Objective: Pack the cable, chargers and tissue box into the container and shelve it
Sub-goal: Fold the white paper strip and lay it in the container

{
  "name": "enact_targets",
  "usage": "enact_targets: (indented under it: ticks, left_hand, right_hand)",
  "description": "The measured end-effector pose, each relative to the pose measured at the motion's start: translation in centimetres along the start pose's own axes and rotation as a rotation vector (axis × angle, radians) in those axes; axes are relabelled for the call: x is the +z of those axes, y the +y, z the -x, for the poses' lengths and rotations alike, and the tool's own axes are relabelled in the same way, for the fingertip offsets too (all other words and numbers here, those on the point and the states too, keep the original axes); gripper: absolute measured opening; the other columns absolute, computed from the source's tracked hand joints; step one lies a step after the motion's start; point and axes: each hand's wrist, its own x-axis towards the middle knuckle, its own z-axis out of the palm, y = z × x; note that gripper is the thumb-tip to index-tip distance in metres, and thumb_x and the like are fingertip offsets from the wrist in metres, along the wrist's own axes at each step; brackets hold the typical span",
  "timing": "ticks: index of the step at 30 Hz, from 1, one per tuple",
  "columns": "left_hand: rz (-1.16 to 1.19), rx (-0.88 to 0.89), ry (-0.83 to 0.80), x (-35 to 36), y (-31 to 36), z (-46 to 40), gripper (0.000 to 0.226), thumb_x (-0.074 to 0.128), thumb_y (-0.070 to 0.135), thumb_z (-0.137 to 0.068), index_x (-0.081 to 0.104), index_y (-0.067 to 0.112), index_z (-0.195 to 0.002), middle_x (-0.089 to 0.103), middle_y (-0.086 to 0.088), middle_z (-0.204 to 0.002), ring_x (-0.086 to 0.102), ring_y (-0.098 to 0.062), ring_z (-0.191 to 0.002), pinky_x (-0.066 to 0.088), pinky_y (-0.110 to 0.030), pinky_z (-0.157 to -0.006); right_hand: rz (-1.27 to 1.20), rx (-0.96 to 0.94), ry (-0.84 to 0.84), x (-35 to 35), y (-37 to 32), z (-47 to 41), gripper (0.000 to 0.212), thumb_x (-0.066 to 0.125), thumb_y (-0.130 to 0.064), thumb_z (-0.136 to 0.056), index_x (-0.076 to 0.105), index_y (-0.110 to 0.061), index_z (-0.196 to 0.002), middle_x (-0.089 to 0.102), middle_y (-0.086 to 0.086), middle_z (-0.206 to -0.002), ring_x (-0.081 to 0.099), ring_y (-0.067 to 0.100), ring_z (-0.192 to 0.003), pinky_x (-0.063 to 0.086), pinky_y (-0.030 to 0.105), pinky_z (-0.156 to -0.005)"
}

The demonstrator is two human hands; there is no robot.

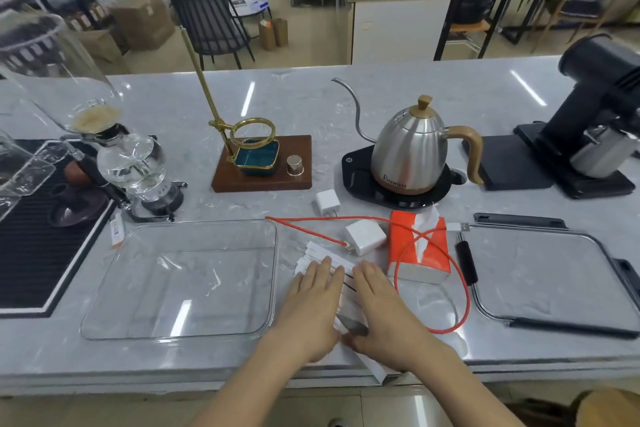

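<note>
An empty clear glass container lies on the counter at front left. Its clear lid with black clips lies at the right. An orange tissue box sits between them, with a red cable looped over it and out to the left. A large white charger lies beside the box and a small white charger farther back. My left hand and my right hand rest flat, fingers straight, on a white booklet or flat box near the front edge.
A steel gooseneck kettle on a black base stands behind the chargers. A wooden stand with a brass ring is at centre, a glass siphon brewer on a black mat at left, a black grinder at right.
</note>
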Motion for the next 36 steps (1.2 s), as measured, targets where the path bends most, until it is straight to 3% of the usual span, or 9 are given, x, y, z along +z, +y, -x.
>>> enact_targets:
  ticks: [2,4,9,12,21,25,28,36]
  left_hand:
    - [-0.026,0.011,-0.050,-0.4,-0.1,-0.5,0.103,0.066,0.039,-0.087,-0.008,0.019,-0.155,-0.017,-0.005,-0.162,-0.015,-0.025,-0.149,-0.001,-0.041,-0.122]
    - [-0.045,0.023,-0.078,-0.7,-0.1,-1.0,0.107,0.069,0.040,-0.085,-0.008,0.019,-0.155,-0.017,-0.005,-0.162,-0.015,-0.024,-0.149,-0.001,-0.042,-0.122]
    - [-0.089,0.046,-0.133,-1.4,-0.2,-2.0,0.107,0.072,0.040,-0.082,-0.003,0.020,-0.155,-0.013,-0.005,-0.163,-0.014,-0.024,-0.150,-0.002,-0.047,-0.121]
    - [-0.120,0.053,-0.090,-1.9,-0.2,-2.2,0.102,0.071,0.040,-0.082,0.003,0.018,-0.155,-0.001,-0.003,-0.163,-0.006,-0.023,-0.150,0.001,-0.047,-0.121]
    - [-0.138,0.078,-0.033,-2.1,-0.4,-2.9,0.088,0.074,0.040,-0.077,0.026,0.022,-0.149,0.016,0.004,-0.159,0.011,-0.022,-0.147,0.010,-0.047,-0.120]
    - [-0.113,0.073,0.021,-1.8,-0.4,-2.8,0.081,0.075,0.039,-0.074,0.037,0.025,-0.144,0.034,0.005,-0.148,0.029,-0.021,-0.138,0.017,-0.042,-0.117]
    - [-0.059,0.069,0.102,-1.6,-0.3,-2.5,0.062,0.074,0.034,-0.075,0.049,0.027,-0.131,0.046,0.007,-0.131,0.041,-0.021,-0.123,0.027,-0.034,-0.109]
    - [0.004,0.024,0.175,-1.1,0.0,-1.7,0.038,0.075,0.034,-0.078,0.060,0.029,-0.112,0.055,0.008,-0.115,0.045,-0.020,-0.110,0.035,-0.030,-0.093]
  right_hand:
    - [0.009,0.006,0.002,0.1,0.4,-0.3,0.101,0.067,-0.045,-0.070,0.017,-0.009,-0.150,0.019,0.007,-0.156,0.015,0.027,-0.147,0.021,0.037,-0.119]
    - [0.010,-0.013,0.013,0.0,0.5,-0.5,0.097,0.067,-0.046,-0.067,0.024,-0.010,-0.147,0.028,0.006,-0.149,0.024,0.027,-0.141,0.026,0.036,-0.117]
    - [-0.007,-0.077,0.073,-0.9,0.5,-0.6,0.079,0.069,-0.038,-0.067,0.037,-0.014,-0.136,0.039,-0.003,-0.131,0.033,0.016,-0.124,0.032,0.025,-0.108]
    - [-0.006,-0.076,0.085,-1.1,0.6,-0.4,0.068,0.069,-0.038,-0.068,0.042,-0.017,-0.127,0.040,-0.005,-0.124,0.035,0.015,-0.115,0.037,0.027,-0.102]
    - [-0.073,-0.031,0.101,-1.6,0.7,-0.1,0.066,0.070,-0.027,-0.075,0.044,-0.017,-0.135,0.045,-0.003,-0.126,0.040,0.016,-0.114,0.036,0.021,-0.096]
    - [-0.081,0.002,0.107,-1.4,0.8,-0.2,0.049,0.070,-0.027,-0.074,0.053,-0.015,-0.119,0.046,-0.002,-0.111,0.043,0.016,-0.102,0.041,0.025,-0.086]
    - [-0.082,0.012,0.118,-1.2,0.9,-0.2,0.039,0.069,-0.026,-0.074,0.058,-0.016,-0.110,0.047,-0.003,-0.104,0.045,0.016,-0.097,0.042,0.025,-0.082]
    - [-0.060,0.005,0.154,-1.0,0.7,-0.5,0.026,0.068,-0.022,-0.074,0.064,-0.017,-0.099,0.047,-0.006,-0.093,0.048,0.015,-0.090,0.035,0.020,-0.072]
